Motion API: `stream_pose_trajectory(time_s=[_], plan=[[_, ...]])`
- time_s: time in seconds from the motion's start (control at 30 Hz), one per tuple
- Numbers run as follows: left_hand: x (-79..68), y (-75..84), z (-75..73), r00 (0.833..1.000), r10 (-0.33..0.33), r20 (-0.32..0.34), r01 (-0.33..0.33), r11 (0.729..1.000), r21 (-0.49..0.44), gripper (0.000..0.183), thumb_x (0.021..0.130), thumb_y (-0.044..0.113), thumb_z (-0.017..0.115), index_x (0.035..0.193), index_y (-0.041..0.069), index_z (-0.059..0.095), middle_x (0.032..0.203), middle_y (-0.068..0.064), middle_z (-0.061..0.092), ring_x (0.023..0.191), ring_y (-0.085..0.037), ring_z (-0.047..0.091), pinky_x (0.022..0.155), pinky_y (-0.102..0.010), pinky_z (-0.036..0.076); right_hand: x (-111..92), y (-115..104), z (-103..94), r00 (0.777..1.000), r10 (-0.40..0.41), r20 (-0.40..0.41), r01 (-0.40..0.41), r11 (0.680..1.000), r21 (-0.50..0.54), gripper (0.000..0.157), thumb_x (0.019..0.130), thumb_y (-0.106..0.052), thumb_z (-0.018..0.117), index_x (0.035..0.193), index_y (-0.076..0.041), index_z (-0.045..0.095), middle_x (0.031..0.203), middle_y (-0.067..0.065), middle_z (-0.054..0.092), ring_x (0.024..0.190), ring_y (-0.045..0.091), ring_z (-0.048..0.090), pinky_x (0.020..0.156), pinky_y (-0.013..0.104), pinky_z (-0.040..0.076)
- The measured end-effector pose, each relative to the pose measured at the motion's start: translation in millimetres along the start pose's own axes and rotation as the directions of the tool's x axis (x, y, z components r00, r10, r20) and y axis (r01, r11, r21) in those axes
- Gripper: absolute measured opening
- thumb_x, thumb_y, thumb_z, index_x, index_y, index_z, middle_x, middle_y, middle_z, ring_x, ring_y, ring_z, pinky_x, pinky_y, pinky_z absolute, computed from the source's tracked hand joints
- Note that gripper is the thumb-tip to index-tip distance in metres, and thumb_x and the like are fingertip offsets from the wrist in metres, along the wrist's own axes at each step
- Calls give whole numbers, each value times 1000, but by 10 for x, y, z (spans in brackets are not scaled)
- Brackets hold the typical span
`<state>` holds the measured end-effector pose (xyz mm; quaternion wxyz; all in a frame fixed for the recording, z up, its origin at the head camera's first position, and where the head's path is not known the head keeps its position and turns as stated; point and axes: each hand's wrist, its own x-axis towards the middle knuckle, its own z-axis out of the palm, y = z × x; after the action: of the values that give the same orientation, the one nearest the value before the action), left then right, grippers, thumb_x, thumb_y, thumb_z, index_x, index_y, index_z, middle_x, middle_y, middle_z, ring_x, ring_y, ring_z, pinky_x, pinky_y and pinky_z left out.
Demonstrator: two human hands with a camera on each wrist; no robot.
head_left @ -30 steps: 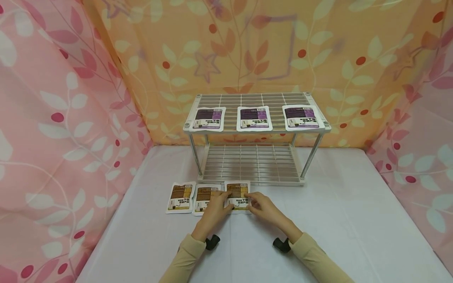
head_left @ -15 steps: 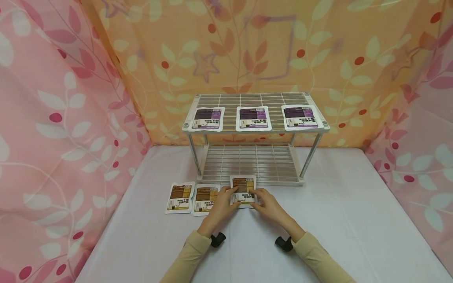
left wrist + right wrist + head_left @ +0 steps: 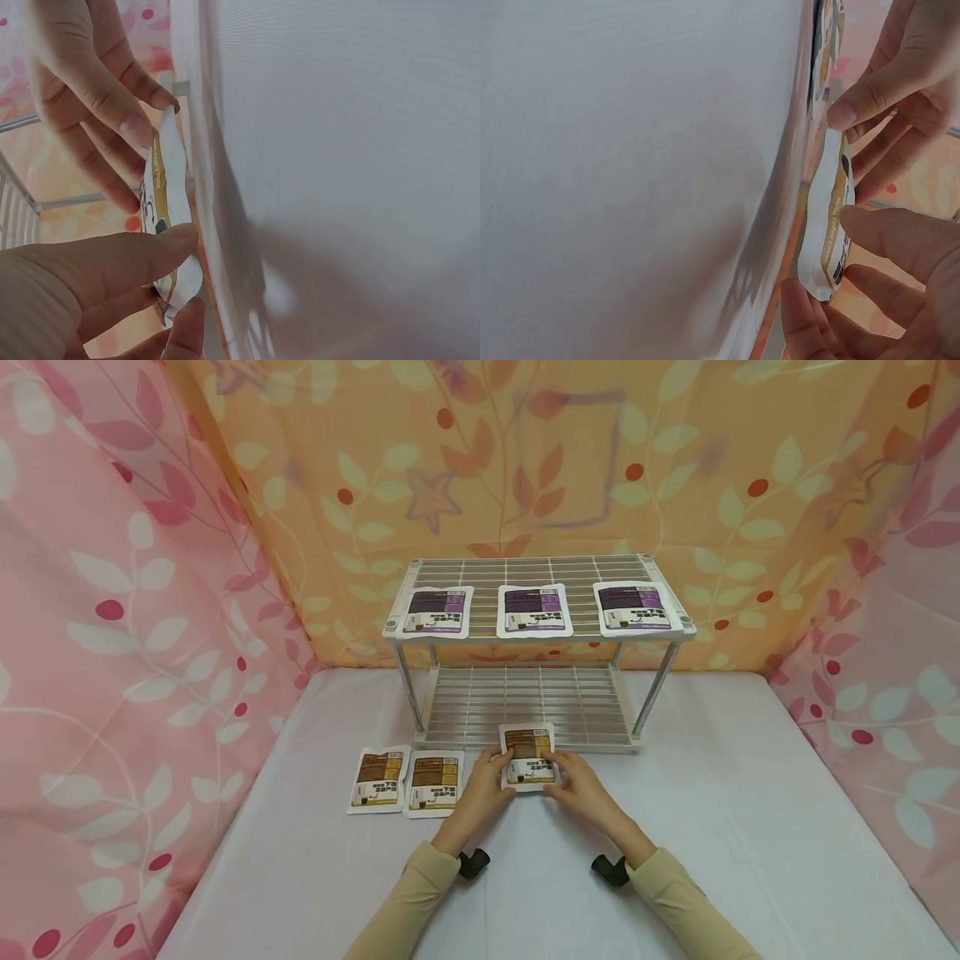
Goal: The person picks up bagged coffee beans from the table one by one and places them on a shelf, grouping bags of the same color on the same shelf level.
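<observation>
Two brown sachets (image 3: 404, 782) lie side by side on the white tabletop (image 3: 712, 827), left of your hands. Behind them stands a two-tier wire rack (image 3: 536, 670), with three purple sachets (image 3: 535, 610) in a row on its top shelf. Your left hand (image 3: 480, 793) pinches the left edge of a third brown sachet (image 3: 529, 757), thumb on top and fingers beneath. Your right hand (image 3: 585, 789) pinches its right edge the same way. Both grips are narrow, closed on the sachet. It is held just in front of the rack's lower shelf, its front edge directly ahead.
</observation>
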<state>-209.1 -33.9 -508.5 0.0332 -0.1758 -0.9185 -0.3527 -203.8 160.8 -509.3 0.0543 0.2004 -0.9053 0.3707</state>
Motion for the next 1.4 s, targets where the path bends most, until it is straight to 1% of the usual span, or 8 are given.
stream_pose_trajectory(time_s=[0.13,0.3,0.57,0.73,0.87,0.97,1.13,1.4], plan=[[46,46,11,1000,17,1,-17,1000,-26,60,69,2,67,125,1,45,127,-21,39,81,-18,49,60,-21,44,1,33,-33,1000,1,-25,-2,999,-37,57,70,-9,71,122,-2,49,117,23,48,82,24,52,61,23,47],[113,90,53,999,31,-12,-31,999,-37,58,69,1,68,123,-1,47,127,-22,38,73,-16,51,56,-18,43,4,82,-66,998,-3,-60,-1,998,-68,57,69,-8,72,121,-1,49,114,22,49,82,24,51,62,27,46],[199,198,146,998,55,-30,-55,998,-1,54,69,3,67,120,-2,51,126,-21,41,98,-23,49,74,-29,46,3,174,-128,993,-12,-116,-2,992,-122,56,68,-7,71,119,1,50,112,24,50,99,37,50,80,49,44],[273,251,193,997,63,-49,-62,998,29,52,69,2,67,118,-2,52,125,-20,43,103,-26,49,79,-32,46,23,212,-189,992,-1,-126,-17,990,-138,55,70,-7,71,120,2,50,113,26,48,103,41,47,82,51,42],[345,287,236,997,68,-31,-66,997,44,50,71,4,67,119,-1,51,126,-17,43,88,-22,53,74,-28,47,46,237,-245,991,16,-136,-37,988,-152,55,70,-7,70,120,2,49,115,27,47,103,42,46,83,52,41],[401,321,268,998,64,-21,-62,996,60,50,73,6,67,120,1,51,126,-14,43,88,-20,53,75,-26,47,69,265,-285,989,12,-146,-37,986,-165,54,70,-5,69,120,3,49,115,29,45,104,43,45,84,53,39],[488,381,316,997,75,-24,-72,994,82,48,73,6,66,119,1,53,126,-13,43,113,-25,44,89,-31,43,104,313,-345,987,-12,-163,-18,983,-185,54,69,-3,69,119,5,49,114,31,45,103,45,44,86,54,38],[591,465,371,995,93,-26,-90,992,93,42,75,6,66,115,5,57,125,-12,45,113,-25,44,91,-31,42,135,377,-424,979,-16,-205,-26,980,-198,52,68,-1,69,116,7,50,114,35,44,102,49,43,84,57,37]])
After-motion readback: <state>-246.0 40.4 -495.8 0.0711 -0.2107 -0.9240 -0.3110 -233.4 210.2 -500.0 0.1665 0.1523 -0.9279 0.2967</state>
